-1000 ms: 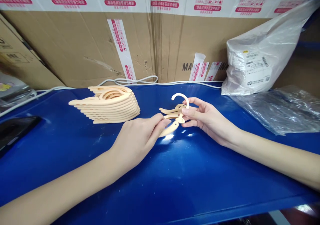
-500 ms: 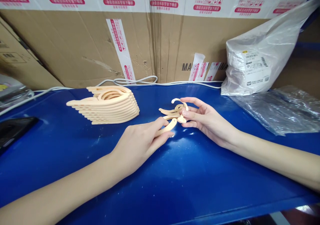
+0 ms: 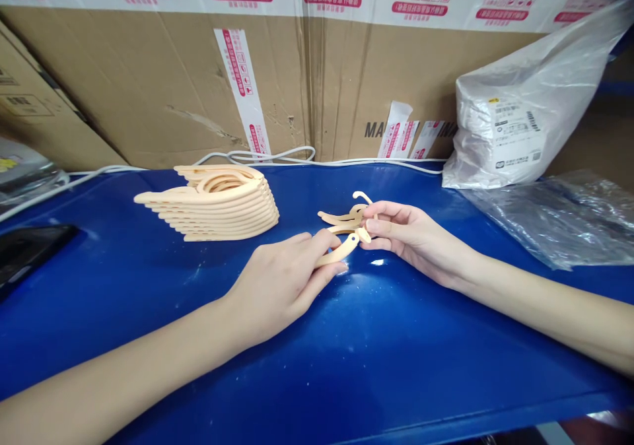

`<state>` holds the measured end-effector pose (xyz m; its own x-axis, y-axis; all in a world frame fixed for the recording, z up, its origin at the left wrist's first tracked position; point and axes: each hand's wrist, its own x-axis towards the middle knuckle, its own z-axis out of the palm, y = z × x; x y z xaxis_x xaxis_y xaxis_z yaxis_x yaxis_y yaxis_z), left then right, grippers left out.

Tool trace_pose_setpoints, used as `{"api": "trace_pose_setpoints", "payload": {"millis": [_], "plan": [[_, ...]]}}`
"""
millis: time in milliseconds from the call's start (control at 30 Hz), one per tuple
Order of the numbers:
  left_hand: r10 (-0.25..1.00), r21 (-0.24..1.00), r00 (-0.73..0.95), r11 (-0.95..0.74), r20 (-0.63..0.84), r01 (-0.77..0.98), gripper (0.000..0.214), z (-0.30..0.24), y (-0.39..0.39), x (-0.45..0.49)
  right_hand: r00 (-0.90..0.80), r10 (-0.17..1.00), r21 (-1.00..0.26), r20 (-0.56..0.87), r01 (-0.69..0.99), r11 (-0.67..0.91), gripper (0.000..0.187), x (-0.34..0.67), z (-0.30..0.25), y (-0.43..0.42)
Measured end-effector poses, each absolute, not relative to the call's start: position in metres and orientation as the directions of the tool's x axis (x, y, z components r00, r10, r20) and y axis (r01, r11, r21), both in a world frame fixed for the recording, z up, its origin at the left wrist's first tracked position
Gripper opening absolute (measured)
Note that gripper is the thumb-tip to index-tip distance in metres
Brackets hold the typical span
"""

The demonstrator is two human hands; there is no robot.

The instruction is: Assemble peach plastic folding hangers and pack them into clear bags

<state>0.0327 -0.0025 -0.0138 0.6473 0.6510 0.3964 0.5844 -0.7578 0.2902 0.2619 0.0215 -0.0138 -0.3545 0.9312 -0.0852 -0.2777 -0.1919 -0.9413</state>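
Observation:
My left hand [image 3: 292,276] pinches a curved beige hanger arm [image 3: 341,252] that has a hole near its end. My right hand [image 3: 413,234] is closed on a beige hanger hook [image 3: 361,197]; its curved tip sticks up above the fingers and its flat base shows below them. That base lies right beside the holed end of the arm; whether they touch I cannot tell. Behind both hands are more beige hanger pieces [image 3: 339,218], partly covered by the fingers. To the left stands a neat stack of beige folding hangers [image 3: 222,210].
Large cardboard boxes [image 3: 168,68] wall off the back of the blue table [image 3: 277,392]. A white cable [image 3: 277,160] runs along their foot. At right are a white plastic parcel bag [image 3: 495,135] and a clear plastic bag [image 3: 559,227]; a black phone-like object [image 3: 34,253] lies at left.
The right hand has tilted the hook, so less of it shows. The hook's base and the holed arm end have come closer together. The view has shifted slightly.

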Motion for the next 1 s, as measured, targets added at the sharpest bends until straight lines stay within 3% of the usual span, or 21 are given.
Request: {"api": "trace_pose_setpoints", "payload": {"millis": [400,600,1000], "plan": [[0.586,0.282,0.696,-0.810,0.415,0.514,0.019,-0.0159,-0.0018,0.0327,-0.460,0.884,-0.972,-0.086,-0.157,-0.177,0.013,0.2595,-0.0119,0.0233],[0.627,0.328,0.644,-0.779,0.438,0.534,0.014,-0.0169,-0.0013,0.0332,-0.477,0.876,-0.970,-0.073,-0.172,-0.175,0.011,0.2605,-0.0122,0.0235],[0.536,0.057,0.670,-0.800,0.513,0.597,0.019,-0.0161,-0.0033,0.0350,-0.468,0.883,-0.991,-0.034,-0.097,-0.090,0.009,0.2587,-0.0122,0.0208]]}}
